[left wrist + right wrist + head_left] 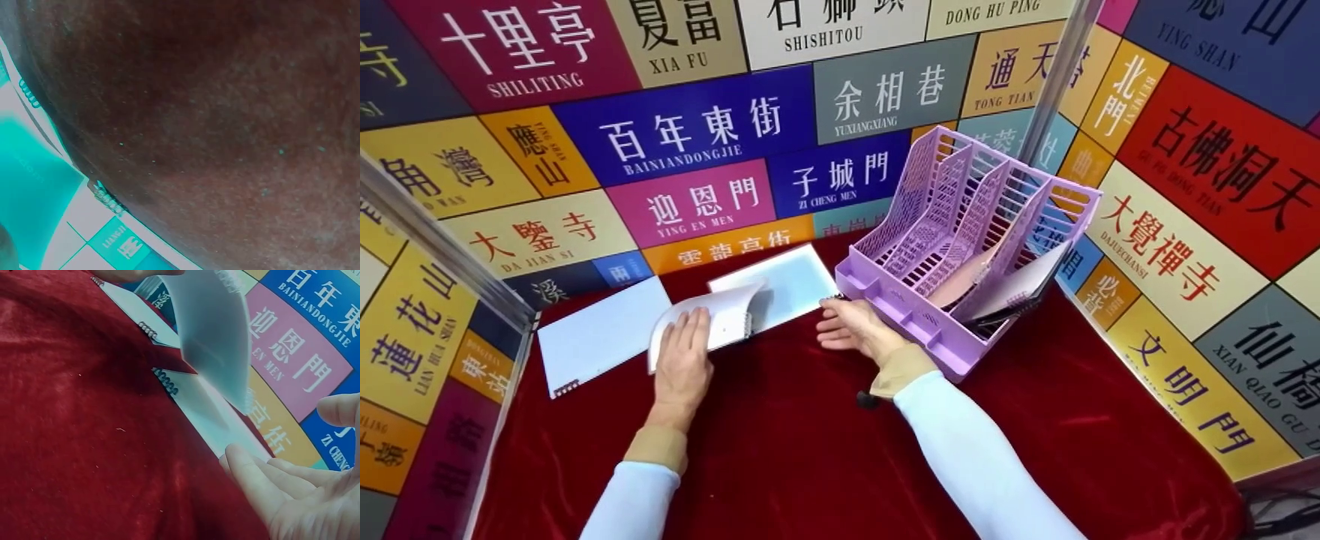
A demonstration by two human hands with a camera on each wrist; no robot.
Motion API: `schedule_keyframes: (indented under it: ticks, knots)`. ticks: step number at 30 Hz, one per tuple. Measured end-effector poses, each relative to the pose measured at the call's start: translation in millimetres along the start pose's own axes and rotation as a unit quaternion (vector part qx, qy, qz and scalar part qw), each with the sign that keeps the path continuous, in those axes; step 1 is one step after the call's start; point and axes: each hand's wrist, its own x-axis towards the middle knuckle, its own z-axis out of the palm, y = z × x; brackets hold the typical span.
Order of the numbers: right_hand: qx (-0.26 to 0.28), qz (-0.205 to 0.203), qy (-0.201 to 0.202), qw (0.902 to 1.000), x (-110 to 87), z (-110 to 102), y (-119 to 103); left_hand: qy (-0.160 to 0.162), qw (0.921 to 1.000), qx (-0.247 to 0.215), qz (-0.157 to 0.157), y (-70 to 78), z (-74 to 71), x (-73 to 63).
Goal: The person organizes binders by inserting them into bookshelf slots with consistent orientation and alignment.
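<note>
Firstly, left hand (682, 358): fingers straight and close together, flat on the middle spiral notebook (712, 319), its cover bowed upward. Keep the palm low to stop sliding on the red cloth (780, 450). Right hand (856, 328): open, fingers relaxed and slightly spread, palm turned toward the notebook, nothing held, just beside the rear notebook (784, 281). Slip fingertips under the raised cover edge before lifting. Further left, a third notebook (600, 334), flat. Beyond the right hand, the purple file rack (960, 247), notebooks already slotted at its right side; approach clear of its dividers.
</note>
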Motion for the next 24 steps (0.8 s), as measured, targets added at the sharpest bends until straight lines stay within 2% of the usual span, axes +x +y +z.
schedule_keyframes:
  ticks: [7,17,24]
  knots:
    - [-0.019,0.003,-0.009,0.9998,3.3,7.4,1.6,0.009,0.9998,0.0,0.015,10.6,-4.7,2.7]
    - [-0.004,0.013,-0.032,0.9994,5.2,22.4,1.9,0.027,0.9985,0.007,0.048,25.4,-8.5,-1.0]
    - [0.029,0.023,-0.051,0.998,7.0,31.3,4.4,0.029,0.9971,-0.005,0.071,37.5,-8.4,-0.2]
